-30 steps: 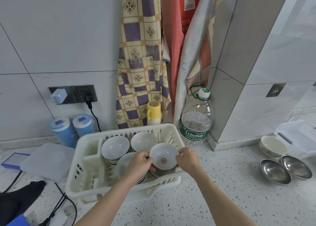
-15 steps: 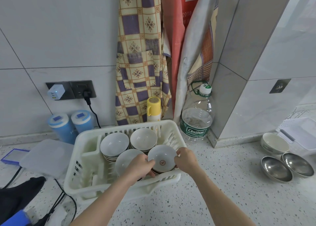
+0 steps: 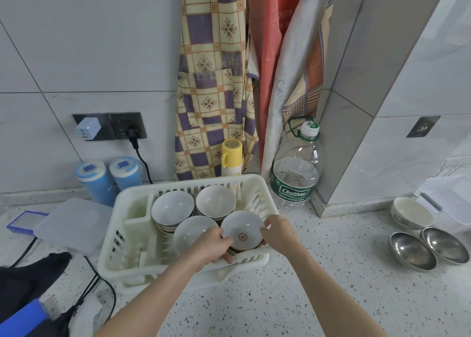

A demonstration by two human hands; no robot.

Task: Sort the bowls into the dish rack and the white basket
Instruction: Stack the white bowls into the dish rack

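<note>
A white plastic dish rack (image 3: 122, 240) stands on the speckled counter and holds stacks of white ceramic bowls. A bowl with a red emblem (image 3: 242, 229) sits on the front right stack. My left hand (image 3: 212, 246) grips its left rim and my right hand (image 3: 277, 233) grips its right rim. Other stacks (image 3: 172, 205) (image 3: 215, 199) fill the back, and one bowl (image 3: 193, 231) lies partly under my left hand. At the far right stand a ceramic bowl (image 3: 411, 213) and two steel bowls (image 3: 411, 250) (image 3: 444, 243) beside a white basket (image 3: 448, 194).
A large water bottle (image 3: 295, 173) and a yellow-capped bottle (image 3: 231, 157) stand behind the rack. Two blue canisters (image 3: 94, 181), a clear lid (image 3: 68, 222) and black cables (image 3: 89, 291) lie at the left. Aprons (image 3: 211, 82) hang on the wall.
Both hands have lowered the emblem bowl onto the front right stack in the rack. The view has tilted slightly upward.
</note>
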